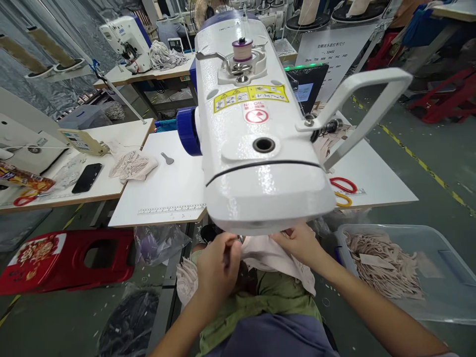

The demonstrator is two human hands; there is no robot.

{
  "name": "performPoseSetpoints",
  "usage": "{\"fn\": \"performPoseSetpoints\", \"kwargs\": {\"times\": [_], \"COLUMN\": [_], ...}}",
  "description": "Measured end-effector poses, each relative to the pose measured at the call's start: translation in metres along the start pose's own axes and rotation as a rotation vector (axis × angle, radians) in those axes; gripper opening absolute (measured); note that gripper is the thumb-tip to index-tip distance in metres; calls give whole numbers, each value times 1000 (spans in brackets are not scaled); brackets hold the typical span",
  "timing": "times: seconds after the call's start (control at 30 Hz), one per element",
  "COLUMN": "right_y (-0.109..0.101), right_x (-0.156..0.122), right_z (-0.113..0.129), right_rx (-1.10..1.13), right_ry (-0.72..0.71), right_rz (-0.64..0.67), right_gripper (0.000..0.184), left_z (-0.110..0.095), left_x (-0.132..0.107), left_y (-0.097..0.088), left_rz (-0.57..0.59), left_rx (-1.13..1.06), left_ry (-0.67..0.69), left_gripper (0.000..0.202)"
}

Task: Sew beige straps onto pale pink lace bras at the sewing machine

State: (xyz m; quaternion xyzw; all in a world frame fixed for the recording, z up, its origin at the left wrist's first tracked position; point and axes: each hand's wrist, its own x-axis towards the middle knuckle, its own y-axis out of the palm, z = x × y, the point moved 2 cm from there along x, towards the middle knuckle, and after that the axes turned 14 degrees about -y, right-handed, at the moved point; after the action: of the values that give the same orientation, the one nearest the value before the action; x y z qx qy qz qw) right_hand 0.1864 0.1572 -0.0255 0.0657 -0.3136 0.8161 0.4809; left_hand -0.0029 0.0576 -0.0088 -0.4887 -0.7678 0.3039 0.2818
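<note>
A white sewing machine [256, 134] fills the middle of the view and hides its needle area. Just under its near end, my left hand [217, 265] is closed in a pinch on a pale pink fabric piece [269, 258]. My right hand [301, 243] grips the same fabric from the right, fingers curled over it. The fabric hangs down over my lap, above green cloth [260, 302]. A purple thread bobbin [242, 49] stands on top of the machine.
The white sewing table [163, 188] carries a printed ruler strip; red and yellow scissors [344, 191] lie at its right. A clear bin [442, 277] of pink pieces stands at right. A red stool [70, 258] and plastic bags sit lower left. A phone [87, 177] lies on the left table.
</note>
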Motion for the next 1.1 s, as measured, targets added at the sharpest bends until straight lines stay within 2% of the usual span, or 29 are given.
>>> {"fn": "performPoseSetpoints", "kwargs": {"times": [0.07, 0.13, 0.17, 0.27, 0.33, 0.4, 0.5, 0.57, 0.63, 0.7, 0.8, 0.87, 0.93, 0.97, 1.0, 1.1], "right_y": [-1, -1, -1, 6, 16, 30, 65, 95, 121, 140, 151, 149, 145, 142, 140, 133], "right_x": [-11, -24, -32, -58, -71, -74, -63, -47, -32, -21, -20, -26, -35, -40, -44, -56], "right_z": [-3, 1, 7, 36, 57, 69, 68, 61, 54, 47, 35, 25, 16, 12, 8, 0], "right_rx": [-55, -102, -97, 85, 277, 481, 746, 861, 946, 1049, 1133, 1062, 898, 791, 672, 332], "right_ry": [10, 29, 43, 77, 126, 226, 371, 371, 342, 416, 639, 675, 590, 518, 428, 128], "right_rz": [8, 65, 110, 268, 338, 336, 318, 348, 338, 269, 86, -73, -162, -183, -189, -136], "right_gripper": [33, 27, 30, 43, 45, 46, 44, 43, 51, 57, 51, 47, 40, 34, 28, 17], "left_z": [4, 5, 4, 2, 5, 12, 27, 36, 44, 52, 64, 71, 75, 76, 76, 70], "left_x": [4, 8, 8, 2, -6, -14, -21, -22, -21, -17, -12, -12, -17, -21, -25, -37], "left_y": [-3, -4, -3, -1, -2, -10, -35, -53, -64, -68, -58, -47, -33, -24, -14, 18], "left_rz": [141, 361, 493, 841, 931, 876, 608, 477, 432, 433, 477, 383, 184, 134, 142, 358], "left_rx": [-162, -263, -297, -446, -584, -681, -720, -682, -588, -464, -314, -211, -164, -199, -265, -494], "left_ry": [-164, -235, -240, -241, -306, -412, -513, -552, -577, -569, -490, -423, -421, -452, -493, -565], "left_gripper": [31, 38, 39, 40, 44, 49, 46, 42, 40, 37, 34, 29, 25, 25, 28, 38]}}
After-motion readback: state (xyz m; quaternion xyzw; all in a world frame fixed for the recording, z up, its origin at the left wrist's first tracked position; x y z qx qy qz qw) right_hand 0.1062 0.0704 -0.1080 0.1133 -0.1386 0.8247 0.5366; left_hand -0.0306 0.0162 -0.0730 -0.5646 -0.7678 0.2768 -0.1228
